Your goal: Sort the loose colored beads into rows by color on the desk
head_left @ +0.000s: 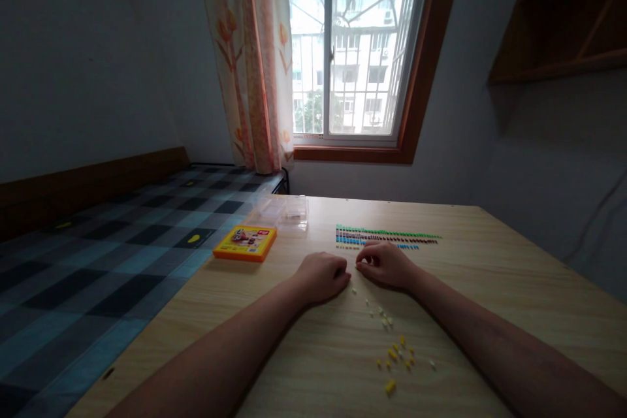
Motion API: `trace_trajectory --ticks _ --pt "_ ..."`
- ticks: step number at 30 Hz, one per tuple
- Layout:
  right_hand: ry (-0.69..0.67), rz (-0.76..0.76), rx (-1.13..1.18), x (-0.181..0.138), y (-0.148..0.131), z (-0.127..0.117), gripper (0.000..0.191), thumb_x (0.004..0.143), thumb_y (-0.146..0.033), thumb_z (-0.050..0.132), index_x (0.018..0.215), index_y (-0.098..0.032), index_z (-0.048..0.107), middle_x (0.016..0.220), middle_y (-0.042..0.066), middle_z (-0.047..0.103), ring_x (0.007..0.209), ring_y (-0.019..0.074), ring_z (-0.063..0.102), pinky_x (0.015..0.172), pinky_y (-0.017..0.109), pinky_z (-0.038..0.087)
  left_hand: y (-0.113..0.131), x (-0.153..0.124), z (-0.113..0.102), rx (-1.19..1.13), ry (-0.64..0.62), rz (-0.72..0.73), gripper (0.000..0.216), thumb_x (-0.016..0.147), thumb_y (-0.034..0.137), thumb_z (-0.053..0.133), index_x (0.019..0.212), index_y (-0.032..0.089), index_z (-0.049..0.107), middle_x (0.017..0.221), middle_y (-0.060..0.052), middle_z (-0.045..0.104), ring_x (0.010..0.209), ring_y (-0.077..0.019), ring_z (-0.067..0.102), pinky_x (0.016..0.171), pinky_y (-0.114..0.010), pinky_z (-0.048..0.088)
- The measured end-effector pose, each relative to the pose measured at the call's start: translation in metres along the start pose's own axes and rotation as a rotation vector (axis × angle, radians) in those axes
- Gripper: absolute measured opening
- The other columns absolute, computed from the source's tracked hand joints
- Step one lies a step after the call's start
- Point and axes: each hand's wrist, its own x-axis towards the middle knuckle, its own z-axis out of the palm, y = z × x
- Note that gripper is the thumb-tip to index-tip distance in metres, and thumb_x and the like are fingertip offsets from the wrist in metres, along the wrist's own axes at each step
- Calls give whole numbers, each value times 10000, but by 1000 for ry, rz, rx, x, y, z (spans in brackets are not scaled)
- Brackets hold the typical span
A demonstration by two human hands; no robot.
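My left hand rests on the table with its fingers curled closed; whatever they hold, if anything, is hidden. Close by on the right, my right hand has thumb and forefinger pinched together at the tabletop, and anything between them is too small to make out. Just past it run rows of tiny pieces: green pieces, dark brown pieces, blue pieces and a short row of pale pieces. Nearer me are scattered loose pale pieces and yellow pieces.
An orange-yellow flat box lies at the left edge of the wooden table. Behind it stands a clear plastic case. A bed with a checked cover adjoins the table's left side. A window is beyond.
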Motion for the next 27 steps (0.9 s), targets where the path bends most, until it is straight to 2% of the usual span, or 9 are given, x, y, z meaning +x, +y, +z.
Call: trace_trajectory --ticks 4,8,18,27 --pt "-1 20 -60 1 1 2 92 772 -230 630 768 -212 719 708 2 619 645 124 535 619 230 388 0 0 0 9 10 10 269 856 404 499 731 218 648 758 -31 697 694 -179 602 571 -273 317" --pt "28 58 -113 2 5 4 140 805 -226 587 786 -219 726 731 8 644 678 136 564 651 237 407 -1 1 1 10 14 6 282 856 408 493 716 213 640 743 -33 692 680 -176 594 558 -272 294" --pt "96 327 -263 6 18 4 230 855 -301 541 899 -249 761 932 35 738 865 194 650 786 276 443 -2 1 3 -4 23 10 261 844 406 511 717 216 637 758 -28 696 693 -177 599 568 -270 303" --pt "64 381 -287 13 13 5 249 865 -332 536 953 -256 756 977 35 744 906 204 659 795 281 447 -3 2 7 6 34 -1 263 845 405 508 721 215 641 749 -30 688 691 -178 601 563 -277 304"
